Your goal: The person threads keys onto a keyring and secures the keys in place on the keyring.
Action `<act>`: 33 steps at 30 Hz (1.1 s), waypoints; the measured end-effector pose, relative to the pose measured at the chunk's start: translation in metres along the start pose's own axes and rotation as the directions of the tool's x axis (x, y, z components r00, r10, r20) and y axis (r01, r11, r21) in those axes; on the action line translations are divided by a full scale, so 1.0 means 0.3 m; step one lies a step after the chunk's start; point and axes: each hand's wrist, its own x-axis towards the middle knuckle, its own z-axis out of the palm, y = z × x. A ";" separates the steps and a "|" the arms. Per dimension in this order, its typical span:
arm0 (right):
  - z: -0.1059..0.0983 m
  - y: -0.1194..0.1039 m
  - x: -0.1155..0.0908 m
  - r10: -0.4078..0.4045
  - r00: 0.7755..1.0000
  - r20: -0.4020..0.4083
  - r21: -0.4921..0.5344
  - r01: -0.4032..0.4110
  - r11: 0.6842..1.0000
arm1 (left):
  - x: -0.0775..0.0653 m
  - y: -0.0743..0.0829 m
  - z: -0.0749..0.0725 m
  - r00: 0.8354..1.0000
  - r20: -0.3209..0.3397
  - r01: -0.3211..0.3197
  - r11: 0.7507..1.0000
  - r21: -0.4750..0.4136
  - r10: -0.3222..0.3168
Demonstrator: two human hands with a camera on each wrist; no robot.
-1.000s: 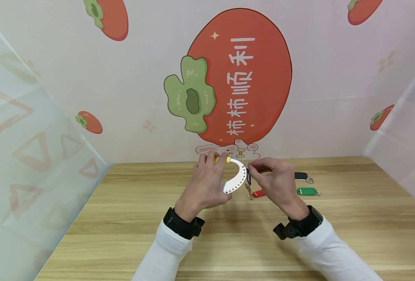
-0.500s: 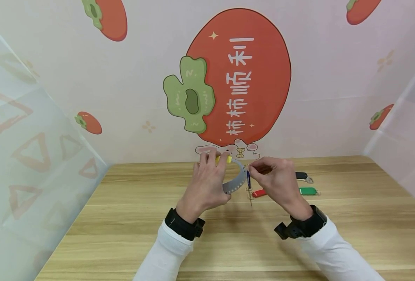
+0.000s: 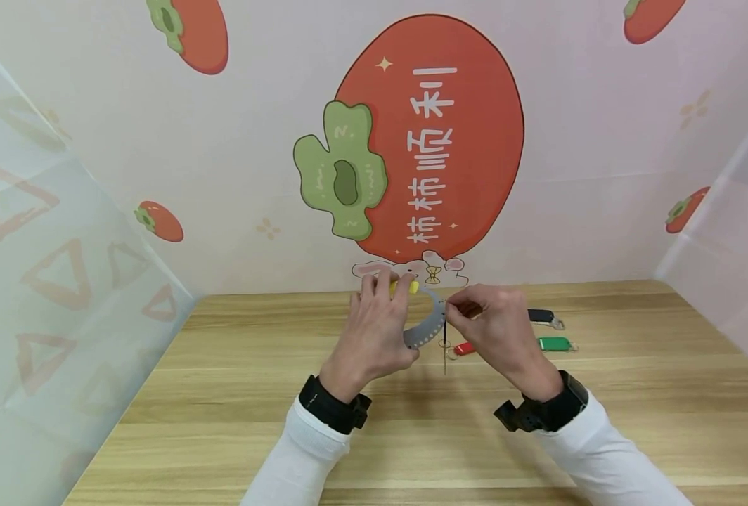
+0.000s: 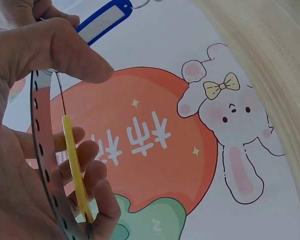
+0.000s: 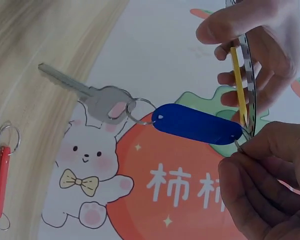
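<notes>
My left hand [image 3: 374, 337] holds a curved metal plate [image 3: 423, 332] with a row of holes along its edge. A yellow strip [image 4: 76, 167] joined by a thin wire lies beside the plate, against the left fingers. Close to the plate's holed edge, my right hand [image 3: 503, 334] pinches a small metal ring [image 5: 238, 146] at one end of a blue key tag [image 5: 192, 124]. From the tag's other end a silver key [image 5: 102, 102] hangs on a second ring [image 5: 140, 111]. Whether the pinched ring passes through a hole cannot be made out.
On the wooden table [image 3: 235, 393], a red key tag [image 3: 465, 348] lies partly behind the right hand. To its right are a green key tag [image 3: 554, 344] and a dark key tag [image 3: 543, 316]. A printed wall sheet [image 3: 235, 176] stands behind the table.
The plate has tilted, its face going from bright white to grey. The blue tag and key now hang straighter and nearly edge-on, and the right fingertips sit slightly closer to the plate.
</notes>
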 end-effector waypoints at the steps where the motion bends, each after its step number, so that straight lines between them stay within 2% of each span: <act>1: 0.001 -0.001 0.000 -0.001 1.000 0.002 0.001 0.001 1.000 | -0.001 -0.001 -0.001 1.000 0.000 0.000 1.000 -0.002 0.000; 9: 0.001 -0.003 0.001 -0.032 0.999 -0.009 -0.020 0.032 0.999 | 0.002 -0.008 -0.010 0.999 0.019 0.034 0.999 -0.039 -0.033; 12: 0.003 0.002 0.003 -0.012 1.000 -0.011 0.011 0.012 1.000 | 0.003 -0.011 -0.013 0.998 0.028 0.060 0.996 -0.064 -0.058; 16: 0.006 0.012 0.006 0.110 0.994 0.012 0.124 -0.110 0.986 | 0.003 -0.014 -0.018 0.995 0.038 0.096 0.991 -0.091 -0.093; 20: 0.011 0.019 0.005 0.248 0.967 0.058 0.226 -0.255 0.940 | 0.002 -0.015 -0.022 0.991 0.040 0.132 0.983 -0.127 -0.128; 24: 0.020 0.017 0.000 0.322 0.945 0.063 0.310 -0.325 0.893 | 0.000 -0.012 -0.022 0.989 0.027 0.149 0.977 -0.149 -0.147; 28: 0.031 0.014 -0.005 0.348 0.937 0.005 0.394 -0.322 0.861 | 0.002 -0.007 -0.022 0.989 0.017 0.145 0.975 -0.168 -0.144; 30: 0.034 0.013 -0.007 0.337 0.941 -0.033 0.405 -0.296 0.865 | 0.003 -0.005 -0.022 0.991 0.012 0.137 0.975 -0.173 -0.137; 33: 0.035 0.013 -0.008 0.305 0.949 -0.079 0.377 -0.255 0.891 | 0.004 -0.003 -0.021 0.993 0.008 0.118 0.978 -0.173 -0.119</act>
